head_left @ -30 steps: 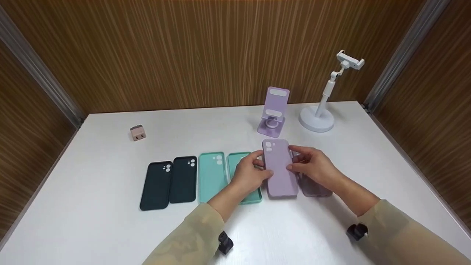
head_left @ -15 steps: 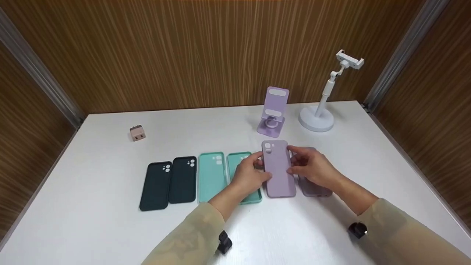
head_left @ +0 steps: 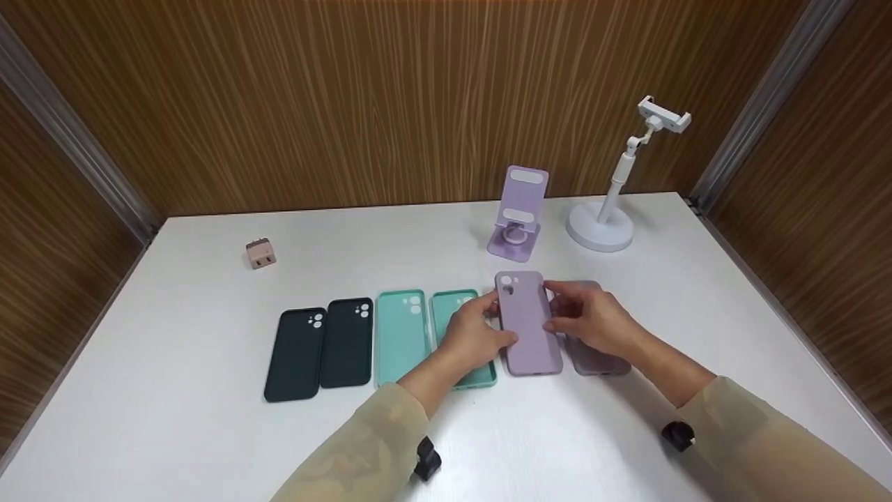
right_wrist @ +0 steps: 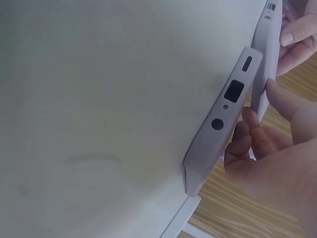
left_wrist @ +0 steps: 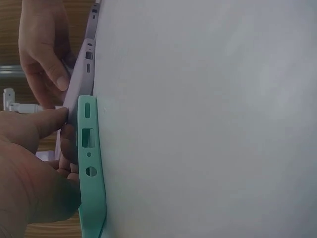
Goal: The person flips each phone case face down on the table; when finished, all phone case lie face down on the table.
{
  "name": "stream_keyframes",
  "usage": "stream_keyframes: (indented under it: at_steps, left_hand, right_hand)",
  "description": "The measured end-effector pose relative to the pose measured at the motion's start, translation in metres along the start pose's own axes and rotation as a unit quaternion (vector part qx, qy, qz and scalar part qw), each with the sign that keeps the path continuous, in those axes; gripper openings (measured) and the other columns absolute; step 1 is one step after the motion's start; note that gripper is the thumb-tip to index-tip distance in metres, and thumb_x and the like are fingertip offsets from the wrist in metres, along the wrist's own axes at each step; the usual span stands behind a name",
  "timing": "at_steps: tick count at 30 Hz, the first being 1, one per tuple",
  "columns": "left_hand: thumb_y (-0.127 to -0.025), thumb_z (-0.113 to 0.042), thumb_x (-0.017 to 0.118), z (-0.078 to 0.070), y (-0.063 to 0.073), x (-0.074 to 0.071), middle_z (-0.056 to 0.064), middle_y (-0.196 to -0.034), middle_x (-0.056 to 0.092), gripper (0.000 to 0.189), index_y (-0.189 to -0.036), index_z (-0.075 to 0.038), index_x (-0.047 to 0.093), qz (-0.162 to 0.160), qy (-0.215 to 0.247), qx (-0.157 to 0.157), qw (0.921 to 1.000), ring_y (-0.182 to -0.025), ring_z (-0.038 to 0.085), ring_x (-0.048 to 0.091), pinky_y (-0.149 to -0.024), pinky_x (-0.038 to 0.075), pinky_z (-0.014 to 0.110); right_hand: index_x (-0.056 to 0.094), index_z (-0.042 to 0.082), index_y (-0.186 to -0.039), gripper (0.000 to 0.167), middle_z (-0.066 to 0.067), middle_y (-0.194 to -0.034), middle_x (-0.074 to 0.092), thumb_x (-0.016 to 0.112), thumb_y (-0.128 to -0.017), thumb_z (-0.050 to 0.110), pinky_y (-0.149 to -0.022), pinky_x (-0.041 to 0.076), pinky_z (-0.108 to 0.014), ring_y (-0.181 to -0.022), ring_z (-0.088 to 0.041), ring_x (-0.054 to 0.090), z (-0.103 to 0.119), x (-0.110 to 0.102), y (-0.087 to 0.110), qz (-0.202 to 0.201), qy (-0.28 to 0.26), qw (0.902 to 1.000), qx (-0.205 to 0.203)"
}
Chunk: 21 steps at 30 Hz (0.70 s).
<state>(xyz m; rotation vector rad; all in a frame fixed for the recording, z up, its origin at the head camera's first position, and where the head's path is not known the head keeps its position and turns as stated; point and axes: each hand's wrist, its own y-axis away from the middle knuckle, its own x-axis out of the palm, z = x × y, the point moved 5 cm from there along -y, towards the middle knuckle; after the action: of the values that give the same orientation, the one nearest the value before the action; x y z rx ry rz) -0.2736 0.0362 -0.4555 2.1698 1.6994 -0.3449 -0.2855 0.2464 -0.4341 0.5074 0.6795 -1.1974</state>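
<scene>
Between my two hands is a lilac phone case (head_left: 531, 324), its back face up and camera cutouts at the far left corner. My left hand (head_left: 474, 335) pinches its left edge, thumb on the back. From the right, my right hand (head_left: 592, 314) pinches the opposite edge with thumb and fingers. A second lilac phone case (head_left: 601, 359) lies on the table, partly hidden under my right hand. Beneath my left hand lies a mint green phone case (head_left: 481, 375), whose port cutouts show in the left wrist view.
Another mint green case (head_left: 401, 335) and two dark cases (head_left: 296, 355) line up to the left. Behind stand a purple phone stand (head_left: 519, 209) and a white phone holder (head_left: 606, 223). A pink charger (head_left: 260, 252) sits at the back left of the white table (head_left: 174, 418).
The far end of the held lilac case has come down slightly, toward me. Both hands keep their hold and have barely moved.
</scene>
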Motion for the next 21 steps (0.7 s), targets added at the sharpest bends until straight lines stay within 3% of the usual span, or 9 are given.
stream_keyframes:
  at_steps: [13,21]
  left_hand:
    - [-0.094,-0.014,0.083,0.0001,-0.0001,0.0019,0.006,-0.148,0.063,0.071,-0.157,-0.012,0.052,0.007,-0.019,-0.010,0.9998,-0.138,0.022,0.055,-0.119,0.040,0.041]
    - [-0.090,-0.010,0.086,-0.0003,-0.0013,-0.0001,0.008,-0.144,0.066,0.071,-0.154,-0.007,0.056,-0.004,-0.017,0.013,0.9998,-0.136,0.023,0.055,-0.119,0.040,0.040]
  right_hand:
    - [0.057,-0.004,-0.149,0.064,-0.012,-0.112,0.075,0.083,-0.092,0.009,-0.085,0.054,-0.034,-0.095,-0.023,0.065,0.0027,0.0009,-0.0006,0.000,0.023,0.9996,-0.017]
    - [0.058,-0.004,-0.148,0.061,-0.012,-0.112,0.075,0.082,-0.093,0.008,-0.090,0.056,-0.042,-0.096,-0.024,0.067,0.0047,0.0042,-0.0021,-0.004,0.046,0.9986,-0.025]
